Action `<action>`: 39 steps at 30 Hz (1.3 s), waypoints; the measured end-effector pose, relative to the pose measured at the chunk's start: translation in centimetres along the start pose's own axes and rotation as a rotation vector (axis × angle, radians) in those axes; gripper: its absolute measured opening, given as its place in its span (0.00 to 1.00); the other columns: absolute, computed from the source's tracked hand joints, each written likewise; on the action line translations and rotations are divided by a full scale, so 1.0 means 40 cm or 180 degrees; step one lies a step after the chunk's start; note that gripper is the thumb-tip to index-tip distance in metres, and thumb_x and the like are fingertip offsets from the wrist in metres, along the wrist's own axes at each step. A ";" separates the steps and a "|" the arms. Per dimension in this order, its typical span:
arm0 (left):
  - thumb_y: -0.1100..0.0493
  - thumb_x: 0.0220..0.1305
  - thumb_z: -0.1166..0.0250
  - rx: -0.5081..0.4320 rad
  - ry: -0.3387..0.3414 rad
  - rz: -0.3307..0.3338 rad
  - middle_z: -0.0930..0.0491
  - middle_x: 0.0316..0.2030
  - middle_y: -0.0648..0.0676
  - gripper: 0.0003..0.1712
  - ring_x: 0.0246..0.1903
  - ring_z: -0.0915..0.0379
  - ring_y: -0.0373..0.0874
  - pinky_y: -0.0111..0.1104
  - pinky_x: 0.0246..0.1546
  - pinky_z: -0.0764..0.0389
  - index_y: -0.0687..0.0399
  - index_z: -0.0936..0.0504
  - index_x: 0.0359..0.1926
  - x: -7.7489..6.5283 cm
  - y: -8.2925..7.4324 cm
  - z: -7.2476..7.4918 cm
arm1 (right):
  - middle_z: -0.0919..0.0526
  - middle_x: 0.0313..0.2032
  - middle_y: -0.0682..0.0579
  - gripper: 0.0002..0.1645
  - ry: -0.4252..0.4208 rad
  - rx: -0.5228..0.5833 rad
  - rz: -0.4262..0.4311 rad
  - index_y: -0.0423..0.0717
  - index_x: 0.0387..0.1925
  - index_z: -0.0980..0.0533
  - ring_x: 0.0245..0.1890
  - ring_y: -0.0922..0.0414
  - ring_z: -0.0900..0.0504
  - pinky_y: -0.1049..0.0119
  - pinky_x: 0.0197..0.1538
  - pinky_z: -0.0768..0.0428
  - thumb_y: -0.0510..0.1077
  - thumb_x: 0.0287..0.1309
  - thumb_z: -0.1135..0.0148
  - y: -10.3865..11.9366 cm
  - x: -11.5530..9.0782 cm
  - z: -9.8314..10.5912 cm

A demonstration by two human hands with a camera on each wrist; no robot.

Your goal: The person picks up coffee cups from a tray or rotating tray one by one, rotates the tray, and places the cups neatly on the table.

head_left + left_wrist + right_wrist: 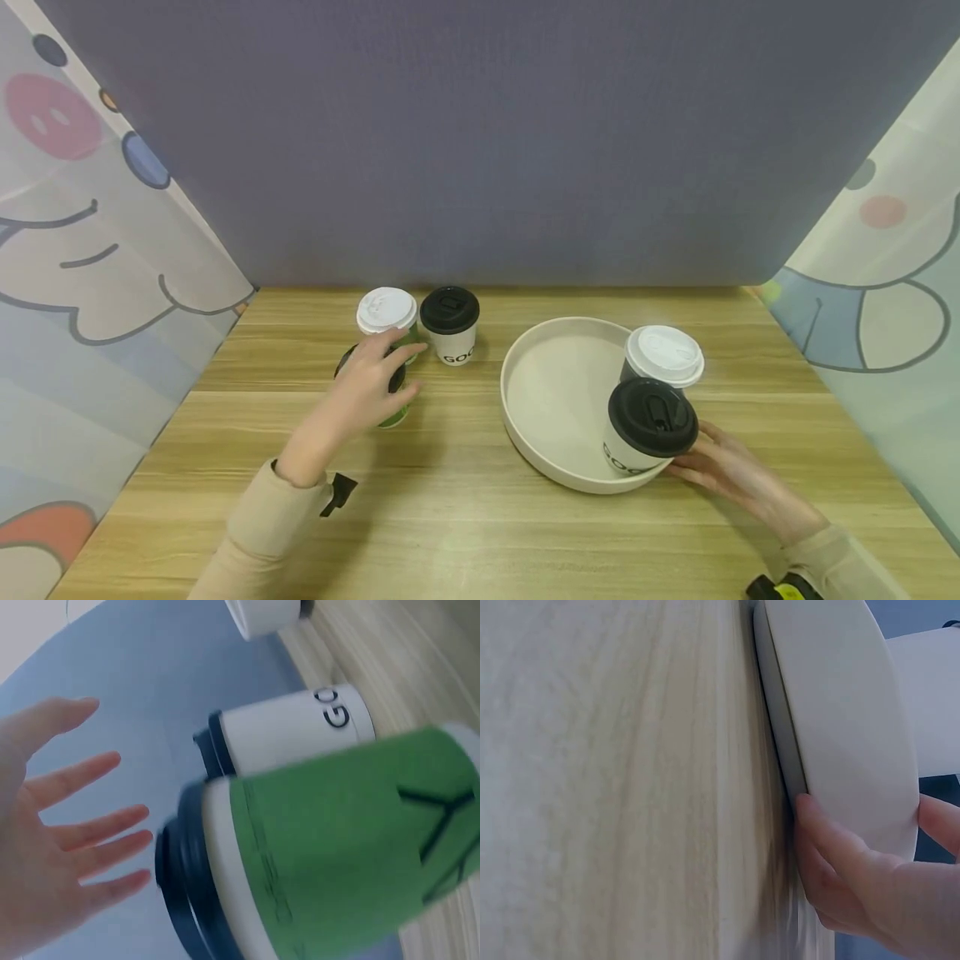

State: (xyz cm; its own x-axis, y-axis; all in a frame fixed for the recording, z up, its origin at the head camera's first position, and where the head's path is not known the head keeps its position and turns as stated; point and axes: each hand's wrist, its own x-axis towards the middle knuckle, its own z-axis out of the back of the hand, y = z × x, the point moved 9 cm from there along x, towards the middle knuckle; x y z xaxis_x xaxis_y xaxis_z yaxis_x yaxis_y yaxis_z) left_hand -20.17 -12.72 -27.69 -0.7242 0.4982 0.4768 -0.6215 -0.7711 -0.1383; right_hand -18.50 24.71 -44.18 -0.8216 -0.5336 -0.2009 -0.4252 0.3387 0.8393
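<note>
My left hand [367, 385], fingers spread and holding nothing, hovers over a green-sleeved paper cup [352, 840] with a black lid. In the left wrist view the fingertips are right by that lid. Close behind stand a green cup with a white lid [386, 310] and a white cup with a black lid [450, 321]. At the right, my right hand [723, 471] grips the rim of a round cream tray [555, 400], several fingers against its underside edge. On the tray's right side sit a white-lidded cup [666, 354] and a black-lidded white cup [652, 421].
Everything stands on a wooden table [465, 533]. A grey panel [495, 150] rises along its back edge, and curtains with cartoon prints [97, 250] hang at both sides.
</note>
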 end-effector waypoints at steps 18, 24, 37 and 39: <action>0.57 0.49 0.35 -0.0398 0.0314 -0.0691 0.26 0.45 0.60 0.19 0.46 0.29 0.52 0.40 0.48 0.29 0.59 0.23 0.44 0.030 -0.162 -0.135 | 0.24 0.38 0.52 0.13 -0.0025 -0.0355 0.0122 0.56 0.42 0.35 0.40 0.59 0.23 0.67 0.47 0.25 0.38 0.66 0.65 0.031 0.009 0.025; 0.54 0.54 0.39 -0.0527 0.0746 -0.0686 0.27 0.47 0.58 0.18 0.48 0.30 0.49 0.39 0.50 0.31 0.53 0.23 0.47 0.038 -0.209 -0.195 | 0.24 0.38 0.59 0.16 -0.0500 -0.0913 -0.0014 0.49 0.54 0.44 0.39 0.65 0.24 0.70 0.44 0.25 0.43 0.65 0.62 0.044 0.016 0.062; 0.53 0.55 0.39 -0.0276 0.1028 -0.1168 0.24 0.43 0.51 0.16 0.43 0.28 0.40 0.28 0.47 0.30 0.51 0.22 0.45 0.047 -0.329 -0.272 | 0.25 0.37 0.61 0.08 -0.0676 -0.0851 -0.0024 0.55 0.45 0.41 0.38 0.66 0.25 0.71 0.42 0.25 0.43 0.65 0.60 0.064 0.038 0.095; 0.52 0.55 0.39 -0.0259 0.1066 -0.1203 0.24 0.41 0.50 0.15 0.41 0.28 0.38 0.27 0.46 0.30 0.50 0.21 0.45 0.047 -0.338 -0.281 | 0.26 0.36 0.62 0.17 -0.0763 -0.0922 -0.0071 0.49 0.54 0.45 0.37 0.66 0.25 0.71 0.42 0.25 0.43 0.65 0.60 0.065 0.039 0.100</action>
State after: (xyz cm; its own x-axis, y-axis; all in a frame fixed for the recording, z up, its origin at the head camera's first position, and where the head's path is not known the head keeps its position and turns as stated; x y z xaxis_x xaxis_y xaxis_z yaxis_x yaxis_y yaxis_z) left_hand -16.46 3.11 -34.69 -0.4921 0.8463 0.2042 -0.8701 -0.4858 -0.0836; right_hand -22.39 27.85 -44.33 -0.8935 -0.3302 -0.3043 -0.3470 0.0775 0.9347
